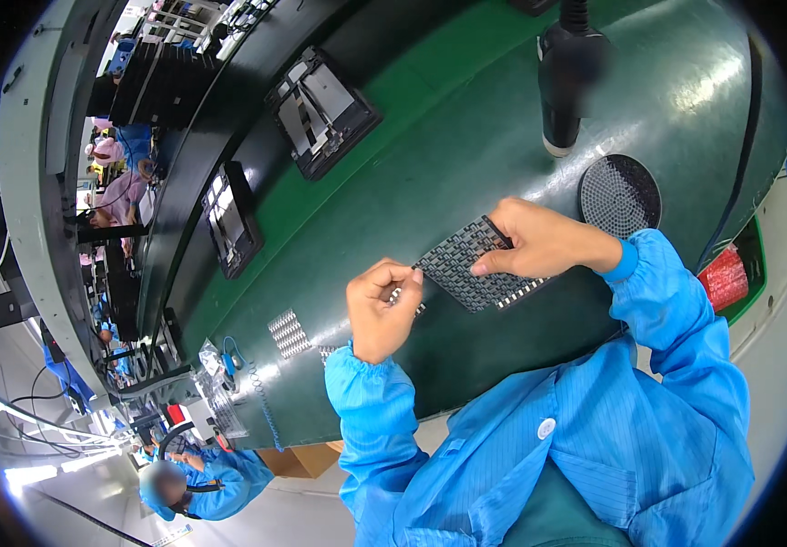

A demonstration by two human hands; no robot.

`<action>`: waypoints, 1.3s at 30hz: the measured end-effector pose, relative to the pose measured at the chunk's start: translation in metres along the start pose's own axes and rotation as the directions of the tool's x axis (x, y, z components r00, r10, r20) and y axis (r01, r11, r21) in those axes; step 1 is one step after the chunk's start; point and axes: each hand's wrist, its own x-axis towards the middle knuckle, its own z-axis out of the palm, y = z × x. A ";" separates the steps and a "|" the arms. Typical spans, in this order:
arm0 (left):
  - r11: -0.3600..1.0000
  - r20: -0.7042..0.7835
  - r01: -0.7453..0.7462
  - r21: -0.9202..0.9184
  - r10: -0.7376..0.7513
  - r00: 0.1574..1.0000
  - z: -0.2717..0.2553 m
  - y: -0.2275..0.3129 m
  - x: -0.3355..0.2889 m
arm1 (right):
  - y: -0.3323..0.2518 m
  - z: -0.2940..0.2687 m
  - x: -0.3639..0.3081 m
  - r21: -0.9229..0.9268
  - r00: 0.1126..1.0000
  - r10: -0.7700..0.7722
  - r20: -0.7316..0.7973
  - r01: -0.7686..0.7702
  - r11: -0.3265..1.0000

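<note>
A dark sheet [468, 273] covered with rows of small rectangular pieces is held tilted above the green table, with a pale toothed edge along its lower right. My right hand [535, 242] grips its right side, thumb on the face and fingers behind. At the sheet's left corner, my left hand [383, 308] is closed in a pinch, thumb against forefinger; whatever lies between the fingertips is too small to make out. Some silvery bits show beside the left fingers. Further left, a small silvery sheet of pieces [289, 334] lies on the table.
A round dark dotted disc [621, 194] sits right of my right hand, beyond it a black upright stand [561, 87]. Two black device trays [322, 114] lie far left. A green bin [747, 273] with red wrap is at right. Another person [207, 483] in blue works at lower left.
</note>
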 end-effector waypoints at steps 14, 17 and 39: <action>0.998 -0.134 -0.062 -0.004 0.060 0.989 0.034 -0.007 0.008 | -0.016 -0.017 -0.013 -0.119 0.987 0.021 -0.156 -0.040 0.992; 0.996 0.004 -0.012 -0.094 0.013 1.000 0.035 -0.008 0.007 | -0.008 -0.025 -0.011 0.032 0.987 -0.060 -0.152 0.065 0.997; 0.966 -0.303 -0.147 0.215 0.209 0.930 0.068 -0.001 0.028 | 0.024 -0.011 -0.015 0.375 0.951 -0.011 -0.308 0.132 0.918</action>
